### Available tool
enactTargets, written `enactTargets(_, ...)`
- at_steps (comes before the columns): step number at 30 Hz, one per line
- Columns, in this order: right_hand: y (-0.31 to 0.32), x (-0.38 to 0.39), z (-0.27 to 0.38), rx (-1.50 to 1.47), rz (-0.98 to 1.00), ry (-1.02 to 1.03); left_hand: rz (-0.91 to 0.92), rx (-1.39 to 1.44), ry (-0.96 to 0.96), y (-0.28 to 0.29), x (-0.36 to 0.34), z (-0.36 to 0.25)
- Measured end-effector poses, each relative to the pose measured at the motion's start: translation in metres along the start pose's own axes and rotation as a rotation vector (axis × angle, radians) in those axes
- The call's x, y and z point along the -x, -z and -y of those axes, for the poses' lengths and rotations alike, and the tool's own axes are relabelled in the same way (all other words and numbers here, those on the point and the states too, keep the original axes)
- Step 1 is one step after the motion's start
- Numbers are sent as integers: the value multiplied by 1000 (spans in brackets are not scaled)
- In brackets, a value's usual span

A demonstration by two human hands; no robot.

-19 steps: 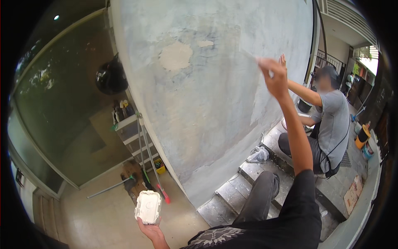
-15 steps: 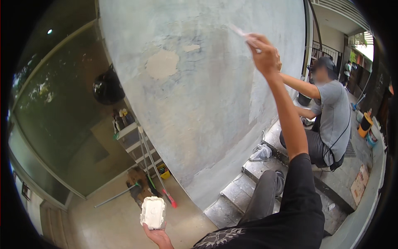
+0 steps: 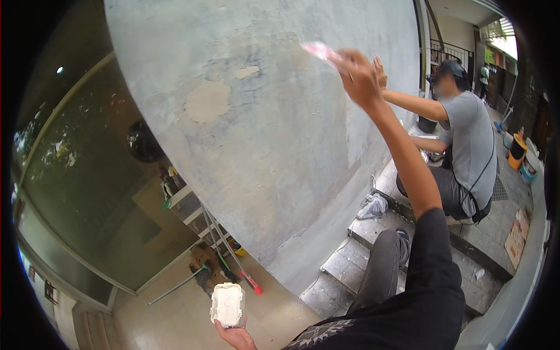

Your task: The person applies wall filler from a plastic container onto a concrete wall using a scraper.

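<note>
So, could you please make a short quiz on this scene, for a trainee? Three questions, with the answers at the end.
1. True or false: the wearer's left hand is empty.
2. Choose one. Where is the wearer's right hand, which holds a blurred pinkish tool?
a) at the bottom of the picture
b) raised, before the wall
c) out of view
3. Fill the gap: in the picture, the larger beige patch lies to the ___ of the smaller beige patch, and lower.

Key:
1. False; it holds a white rectangular container.
2. b
3. left
</note>
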State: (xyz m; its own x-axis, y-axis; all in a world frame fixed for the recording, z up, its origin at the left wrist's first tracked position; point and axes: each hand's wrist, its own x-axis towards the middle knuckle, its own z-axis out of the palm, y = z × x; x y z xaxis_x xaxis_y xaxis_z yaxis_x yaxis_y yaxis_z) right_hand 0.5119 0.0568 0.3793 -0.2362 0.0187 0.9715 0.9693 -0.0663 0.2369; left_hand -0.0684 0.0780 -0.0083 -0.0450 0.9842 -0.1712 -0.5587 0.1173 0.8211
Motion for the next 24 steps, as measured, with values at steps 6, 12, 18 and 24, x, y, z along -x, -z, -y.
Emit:
enactTargets(6, -53, -11, -5, -79, 158, -9, -16, 81, -35, 6, 0, 14)
enactTargets(12, 16, 77, 12, -141, 466, -68, 1, 91, -36, -13, 12, 15)
enactTargets(18, 4, 6, 7, -131, 243, -113, 33, 54, 52, -1, -12, 24)
enactTargets(24, -30, 60, 29, -73, 293, 108, -32, 94, 13, -14, -7, 26)
